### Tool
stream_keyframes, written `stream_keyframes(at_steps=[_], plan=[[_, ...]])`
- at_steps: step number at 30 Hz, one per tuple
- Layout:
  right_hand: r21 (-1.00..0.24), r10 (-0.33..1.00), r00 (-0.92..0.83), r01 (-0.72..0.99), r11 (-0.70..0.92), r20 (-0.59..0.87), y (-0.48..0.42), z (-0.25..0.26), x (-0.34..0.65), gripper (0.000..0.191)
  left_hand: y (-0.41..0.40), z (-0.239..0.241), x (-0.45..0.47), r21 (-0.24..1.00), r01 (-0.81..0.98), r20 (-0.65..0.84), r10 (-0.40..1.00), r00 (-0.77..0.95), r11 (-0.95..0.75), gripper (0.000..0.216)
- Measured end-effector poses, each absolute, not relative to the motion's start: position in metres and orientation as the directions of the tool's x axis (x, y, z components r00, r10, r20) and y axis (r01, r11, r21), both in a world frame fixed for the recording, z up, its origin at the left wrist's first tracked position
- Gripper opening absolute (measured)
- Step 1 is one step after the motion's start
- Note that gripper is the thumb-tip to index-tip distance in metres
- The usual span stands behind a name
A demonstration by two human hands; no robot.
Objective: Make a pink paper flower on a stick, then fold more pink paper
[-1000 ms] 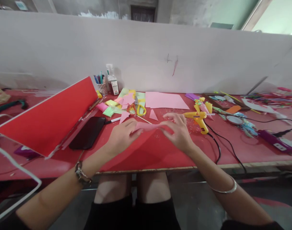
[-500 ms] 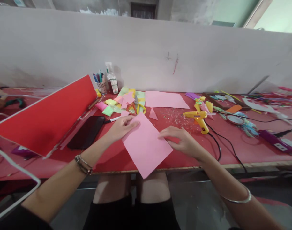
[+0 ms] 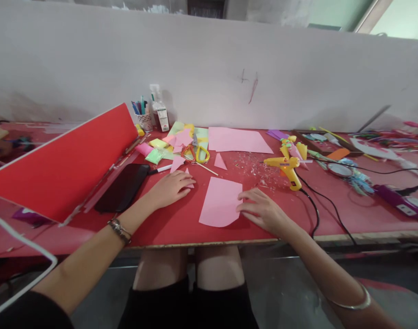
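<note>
A pink paper sheet (image 3: 219, 206) lies flat on the red table (image 3: 181, 224) near its front edge. My right hand (image 3: 263, 211) rests with fingers stretched out, its fingertips on the sheet's right edge. My left hand (image 3: 171, 186) lies flat on the table to the left of the sheet, fingers extended over a small pink scrap, holding nothing.
A black phone (image 3: 123, 186) and a tilted red board (image 3: 63, 162) sit to the left. Scissors (image 3: 197, 153), coloured paper scraps, a larger pink sheet (image 3: 236, 139), a pen cup (image 3: 145, 119) and a bottle (image 3: 159, 109) are behind. A yellow glue gun (image 3: 286, 167) with black cord lies at the right.
The pink sheet, lifted between both hands a second ago, now lies flat on the table. My left hand has let it go and moved left; my right hand rests on its edge.
</note>
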State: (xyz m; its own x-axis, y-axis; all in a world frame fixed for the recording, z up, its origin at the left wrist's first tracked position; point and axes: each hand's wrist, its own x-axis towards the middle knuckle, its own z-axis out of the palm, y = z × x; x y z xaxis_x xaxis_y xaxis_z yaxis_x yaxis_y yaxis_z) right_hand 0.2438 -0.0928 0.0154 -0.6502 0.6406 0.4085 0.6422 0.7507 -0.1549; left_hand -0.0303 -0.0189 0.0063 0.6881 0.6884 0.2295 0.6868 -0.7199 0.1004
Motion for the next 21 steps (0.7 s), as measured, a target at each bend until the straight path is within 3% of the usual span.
stream_keyframes(at_steps=[5,11,15,21], plan=[[-0.314,0.692,-0.662,0.617,0.722,0.288,-0.093,0.007,0.25,0.017,-0.02,0.006,-0.035,0.027,0.757,0.311,0.726,0.614,-0.652,0.025],[-0.556,0.728,-0.664,0.545,0.628,0.171,-0.085,0.012,0.255,0.016,-0.042,0.008,-0.006,0.188,0.615,0.174,0.643,0.746,-0.766,0.045],[-0.57,0.726,-0.669,0.538,0.621,0.158,-0.078,0.017,0.249,0.02,-0.051,0.002,0.008,0.263,0.599,0.03,0.627,0.778,-0.756,0.062],[-0.464,0.695,-0.696,0.563,0.684,0.179,-0.062,0.018,0.228,0.02,-0.053,0.0,0.008,0.256,0.661,-0.007,0.683,0.73,-0.705,0.071]])
